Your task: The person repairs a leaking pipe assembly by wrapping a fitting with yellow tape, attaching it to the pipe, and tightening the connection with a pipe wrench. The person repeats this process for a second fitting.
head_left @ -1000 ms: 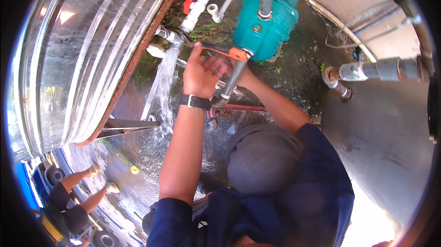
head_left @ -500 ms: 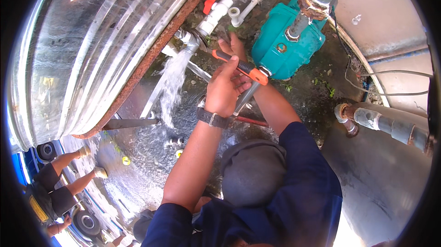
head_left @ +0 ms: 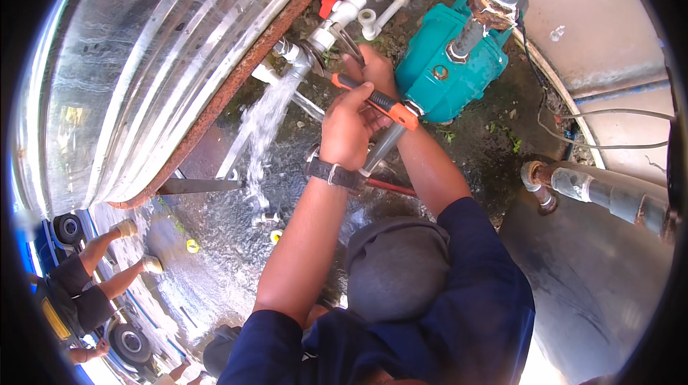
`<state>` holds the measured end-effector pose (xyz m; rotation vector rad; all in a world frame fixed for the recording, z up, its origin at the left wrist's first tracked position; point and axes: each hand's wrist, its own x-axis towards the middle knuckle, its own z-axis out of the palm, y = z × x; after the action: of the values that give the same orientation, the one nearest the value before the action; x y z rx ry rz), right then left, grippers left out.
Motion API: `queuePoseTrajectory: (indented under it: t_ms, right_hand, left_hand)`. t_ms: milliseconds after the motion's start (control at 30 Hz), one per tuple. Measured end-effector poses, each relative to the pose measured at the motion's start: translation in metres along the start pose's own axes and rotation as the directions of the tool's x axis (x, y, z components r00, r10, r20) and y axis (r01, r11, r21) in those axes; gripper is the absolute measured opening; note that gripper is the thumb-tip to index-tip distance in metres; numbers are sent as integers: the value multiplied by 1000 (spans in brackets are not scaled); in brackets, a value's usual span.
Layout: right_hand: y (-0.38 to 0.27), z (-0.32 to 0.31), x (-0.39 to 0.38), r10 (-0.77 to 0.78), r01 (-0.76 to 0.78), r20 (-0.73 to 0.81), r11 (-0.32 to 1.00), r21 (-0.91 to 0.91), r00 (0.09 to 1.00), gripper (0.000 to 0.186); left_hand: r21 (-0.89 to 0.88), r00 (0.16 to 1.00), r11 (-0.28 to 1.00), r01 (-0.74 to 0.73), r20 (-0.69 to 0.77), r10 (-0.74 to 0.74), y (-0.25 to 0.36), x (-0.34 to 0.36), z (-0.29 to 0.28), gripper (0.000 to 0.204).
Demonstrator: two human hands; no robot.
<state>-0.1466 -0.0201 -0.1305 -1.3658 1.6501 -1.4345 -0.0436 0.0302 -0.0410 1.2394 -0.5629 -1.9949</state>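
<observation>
Neither my left hand nor my right hand is in view. Below me bends a co-worker in a grey cap (head_left: 398,270) and dark shirt. The co-worker's watch-wearing left hand (head_left: 342,134) curls around an orange-and-black tool handle (head_left: 383,106) beside the teal pump (head_left: 451,70) and a grey pipe (head_left: 380,152). Their right hand (head_left: 376,70) is just beyond, at a metal tool (head_left: 349,47); its grip is partly hidden. Water (head_left: 265,127) pours from pipe fittings (head_left: 292,55) next to a white valve (head_left: 350,7) with a red handle.
A stainless tank (head_left: 115,63) with a rusty rim stands left. Large pipes (head_left: 595,191) and a cream wall (head_left: 588,41) are on the right. Another person's legs (head_left: 107,270) and vehicle wheels (head_left: 131,342) show lower left, on wet ground (head_left: 193,292).
The view has shifted since a second ago. The co-worker's left hand has closed over the orange-and-black handle. Their right hand has risen into view beside the metal tool.
</observation>
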Motion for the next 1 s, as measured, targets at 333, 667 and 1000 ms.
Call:
queuePoseTrajectory:
  t_ms: [333,667,1000]
  right_hand:
    - [0,2,-2,-55,61,-97,997,56,994,20]
    - [-6,6,-7,9,23,-168,982,188,986,25]
    - [58,1,-70,-224,228,-51,969,98,973,53]
  left_hand:
    - [854,445,-163,-493,409,797,59,13,33,66]
    - [909,838,-387,-154,328,437,88,180,23,97]
    - [824,835,-544,-158,406,372,89,184,22,91]
